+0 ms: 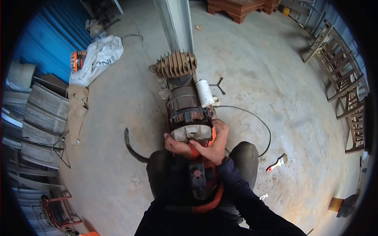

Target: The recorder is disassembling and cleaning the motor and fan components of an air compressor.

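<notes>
Between my knees stands an air compressor with a dusty finned cylinder head (176, 65) at its far end. Nearer to me is its motor (184, 100), with copper windings showing. A pale grey motor end cover (182, 133) sits at the near end of the motor. My left hand (178, 147) is closed at its lower left edge, fingers partly hidden. Round its right side curls my right hand (215, 142), thumb at the lower edge. A white cylindrical capacitor (204, 93) lies along the motor's right side. Closer to me is a black pressure switch box (197, 176) above an orange-red handle (212, 202).
A paintbrush (278, 162) and a three-armed wrench (219, 85) lie on the floor to the right, with a black cable (269, 135) looping there. A curved black hose (129, 143) is at left. Wooden chair frames (338, 67) line the right; a metal post (175, 27) rises beyond the compressor.
</notes>
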Demonstrator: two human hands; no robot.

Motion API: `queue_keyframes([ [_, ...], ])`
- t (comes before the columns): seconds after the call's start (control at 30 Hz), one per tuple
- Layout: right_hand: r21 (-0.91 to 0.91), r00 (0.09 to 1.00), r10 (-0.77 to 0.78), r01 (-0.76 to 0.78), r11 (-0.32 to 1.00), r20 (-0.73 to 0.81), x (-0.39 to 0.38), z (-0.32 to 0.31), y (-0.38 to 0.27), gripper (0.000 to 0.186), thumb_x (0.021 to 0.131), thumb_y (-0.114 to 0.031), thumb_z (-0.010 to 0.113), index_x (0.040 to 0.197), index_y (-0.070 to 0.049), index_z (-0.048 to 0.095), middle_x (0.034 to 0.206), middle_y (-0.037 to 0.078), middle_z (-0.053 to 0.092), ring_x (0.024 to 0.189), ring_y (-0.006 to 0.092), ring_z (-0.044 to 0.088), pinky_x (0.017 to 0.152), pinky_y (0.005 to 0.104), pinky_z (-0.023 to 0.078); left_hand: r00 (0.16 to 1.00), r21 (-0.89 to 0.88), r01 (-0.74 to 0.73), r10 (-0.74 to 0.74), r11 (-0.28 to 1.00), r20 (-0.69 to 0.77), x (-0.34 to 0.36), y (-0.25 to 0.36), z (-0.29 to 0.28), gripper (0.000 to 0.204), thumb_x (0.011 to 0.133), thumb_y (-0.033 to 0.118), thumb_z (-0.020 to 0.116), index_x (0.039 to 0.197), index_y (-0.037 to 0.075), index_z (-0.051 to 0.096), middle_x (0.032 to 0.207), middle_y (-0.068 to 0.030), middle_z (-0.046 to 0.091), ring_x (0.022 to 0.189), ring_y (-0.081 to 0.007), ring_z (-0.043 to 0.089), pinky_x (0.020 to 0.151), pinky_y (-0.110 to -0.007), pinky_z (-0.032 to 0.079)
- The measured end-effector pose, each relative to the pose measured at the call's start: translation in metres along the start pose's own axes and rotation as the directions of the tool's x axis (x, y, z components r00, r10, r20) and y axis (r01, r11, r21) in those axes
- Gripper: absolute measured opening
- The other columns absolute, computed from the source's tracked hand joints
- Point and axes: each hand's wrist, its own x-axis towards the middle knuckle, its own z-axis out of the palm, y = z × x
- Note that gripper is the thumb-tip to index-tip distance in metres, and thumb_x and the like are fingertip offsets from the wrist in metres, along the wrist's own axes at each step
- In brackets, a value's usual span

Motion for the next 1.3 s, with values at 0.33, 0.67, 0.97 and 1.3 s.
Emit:
queue_keyframes([
  [0.33,0.371,0.875,0.462,-0.481,0.794,0.146,-0.056,0.035,0.023,0.088,0.069,-0.020,0.092,0.133,0.004,0.037,0.116,0.022,0.057,0.110,0.0324,0.059,0.095,0.0401,0.047,0.670,0.232,-0.689,0.482,0.686,0.565,0.005,0.097,-0.006,0.030,0.098,0.021,0.054,0.111,-0.005,0.060,0.103,-0.0208,0.062,0.091,-0.0332,0.062,0.084,-0.042,0.048],
  [0.67,0.319,0.961,0.261,-0.275,0.907,0.086,-0.070,0.047,0.048,0.063,0.074,-0.004,0.081,0.124,0.000,0.042,0.109,0.018,0.058,0.099,0.0287,0.060,0.088,0.0384,0.048,0.219,-0.091,-0.777,0.403,0.623,0.889,0.023,0.101,-0.017,0.033,0.078,0.011,0.072,0.108,0.001,0.061,0.101,-0.0178,0.063,0.088,-0.0377,0.063,0.077,-0.042,0.053],
  [0.97,0.506,0.983,0.181,-0.177,0.844,0.041,-0.080,0.062,0.064,0.060,0.071,0.002,0.075,0.119,-0.005,0.039,0.110,0.020,0.050,0.097,0.0345,0.056,0.084,0.0420,0.048,0.124,-0.052,-0.705,0.195,0.707,0.973,0.040,0.097,-0.014,0.032,0.066,0.002,0.079,0.095,0.002,0.064,0.098,-0.0157,0.069,0.090,-0.0345,0.068,0.079,-0.040,0.056],
  [1.3,0.427,0.978,0.207,-0.195,0.883,0.017,-0.077,0.053,0.048,0.065,0.067,0.004,0.077,0.121,-0.005,0.041,0.114,0.023,0.051,0.104,0.0403,0.056,0.086,0.0447,0.048,0.179,0.024,-0.730,0.157,0.683,0.971,0.036,0.092,-0.017,0.027,0.067,0.004,0.079,0.090,0.002,0.066,0.094,-0.0154,0.070,0.086,-0.0363,0.068,0.076,-0.040,0.056],
])
